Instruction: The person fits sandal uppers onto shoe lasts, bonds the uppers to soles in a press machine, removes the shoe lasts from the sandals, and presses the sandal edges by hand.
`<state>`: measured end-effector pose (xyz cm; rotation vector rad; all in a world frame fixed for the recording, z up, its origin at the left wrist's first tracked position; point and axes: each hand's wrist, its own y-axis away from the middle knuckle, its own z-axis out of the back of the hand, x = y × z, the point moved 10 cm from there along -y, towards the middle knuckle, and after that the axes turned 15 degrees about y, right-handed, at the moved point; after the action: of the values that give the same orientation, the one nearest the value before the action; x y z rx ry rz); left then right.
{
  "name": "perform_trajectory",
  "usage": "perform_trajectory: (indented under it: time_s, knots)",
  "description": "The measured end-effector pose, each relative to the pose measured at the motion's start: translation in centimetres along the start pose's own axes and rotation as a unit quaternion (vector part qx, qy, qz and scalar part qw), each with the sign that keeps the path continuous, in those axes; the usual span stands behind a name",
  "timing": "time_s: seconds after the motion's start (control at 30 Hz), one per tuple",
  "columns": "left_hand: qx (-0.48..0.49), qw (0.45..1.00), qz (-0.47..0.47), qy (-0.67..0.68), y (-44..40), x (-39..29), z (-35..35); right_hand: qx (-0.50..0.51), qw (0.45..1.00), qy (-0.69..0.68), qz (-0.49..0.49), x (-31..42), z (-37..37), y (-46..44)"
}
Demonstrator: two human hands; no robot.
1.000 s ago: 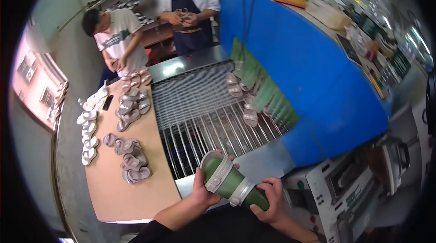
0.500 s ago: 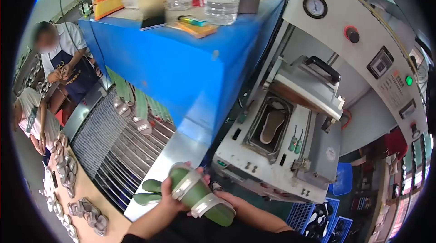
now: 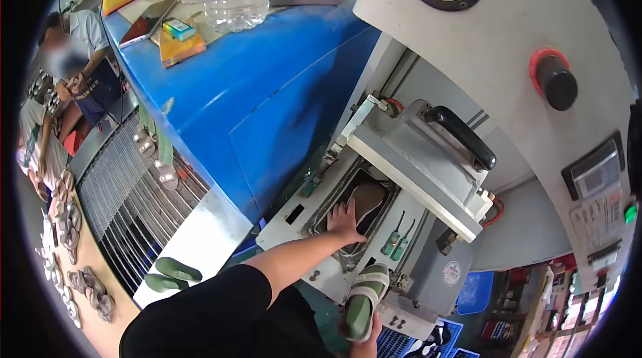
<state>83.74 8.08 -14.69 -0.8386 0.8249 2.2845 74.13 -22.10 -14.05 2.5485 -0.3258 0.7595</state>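
My left hand (image 3: 344,223) reaches into the open press. Its fingers are spread and touch the heel end of a brown sandal sole (image 3: 369,201), which lies face up in the press's dark recess. Part of the sole is hidden under the fingers. Low in front of the machine, my right hand (image 3: 370,339) grips a sandal (image 3: 364,301) with pale straps around a green foot-shaped form. The hand wraps its lower end, and some fingers are hidden behind it.
The press lid (image 3: 418,157) with its black handle is tilted up over the recess. Two green-handled tools (image 3: 396,244) lie beside it. Green shoe forms (image 3: 174,274) rest by the conveyor (image 3: 144,191). A bottle and lighter stand on the blue housing (image 3: 267,97). A co-worker (image 3: 83,67) is at far left.
My left hand has let go of the strapped sandal and moved into the press, onto the brown sole. My right hand now holds the sandal alone, further right. My view has moved closer to the press.
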Motion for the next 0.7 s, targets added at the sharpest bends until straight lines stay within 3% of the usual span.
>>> perform_trajectory:
  time_s: [0.07, 0.13, 0.17, 0.23, 0.3, 0.37, 0.4, 0.47, 0.53, 0.57, 0.6, 0.67, 0.7]
  knots:
    - [0.001, 0.993, -0.041, 0.115, -2.3, 2.0, -1.1, -0.207, 0.977, 0.045, -0.007, 1.1, 3.5, -0.5]
    - [0.007, 0.971, -0.096, 0.218, -3.0, 3.9, 0.7, -0.2, 0.969, 0.141, 0.001, 3.8, 5.2, -3.7]
    - [0.083, 0.931, -0.08, 0.346, -2.6, 5.3, 1.2, -0.19, 0.97, 0.149, -0.001, 5.8, 2.7, -5.7]
    - [0.114, 0.863, -0.014, 0.493, 0.9, 8.8, 4.0, -0.167, 0.973, 0.158, 0.015, 8.5, 2.5, -11.4]
    - [0.176, 0.774, 0.022, 0.608, 7.4, 11.3, 8.0, -0.157, 0.946, 0.273, 0.082, 12.0, 0.1, -16.6]
    - [0.19, 0.727, 0.062, 0.657, 15.2, 15.5, 11.8, -0.204, 0.87, 0.444, 0.068, 13.5, 2.0, -22.5]
    - [0.162, 0.71, 0.113, 0.676, 19.6, 17.6, 13.5, -0.228, 0.775, 0.566, 0.166, 14.9, 1.5, -25.1]
    - [0.095, 0.661, 0.179, 0.723, 27.8, 23.6, 15.4, -0.286, 0.662, 0.679, -0.139, 13.6, -6.9, -23.6]
    - [-0.027, 0.63, 0.18, 0.755, 35.4, 29.4, 16.4, -0.306, 0.37, 0.873, -0.083, 12.0, -4.1, -27.6]
    - [-0.076, 0.64, 0.191, 0.74, 39.5, 33.6, 16.1, -0.294, 0.359, 0.88, -0.098, 11.0, -4.7, -27.6]
    - [-0.158, 0.616, 0.161, 0.755, 42.8, 33.5, 17.6, -0.295, 0.363, 0.876, -0.118, 10.5, -5.5, -27.0]
    - [-0.313, 0.51, 0.156, 0.786, 49.8, 36.6, 16.9, -0.255, 0.304, 0.904, -0.158, 9.3, -7.8, -24.6]
    - [-0.364, 0.484, 0.104, 0.789, 52.1, 37.2, 17.1, -0.201, 0.301, 0.923, -0.128, 7.3, -11.3, -23.4]
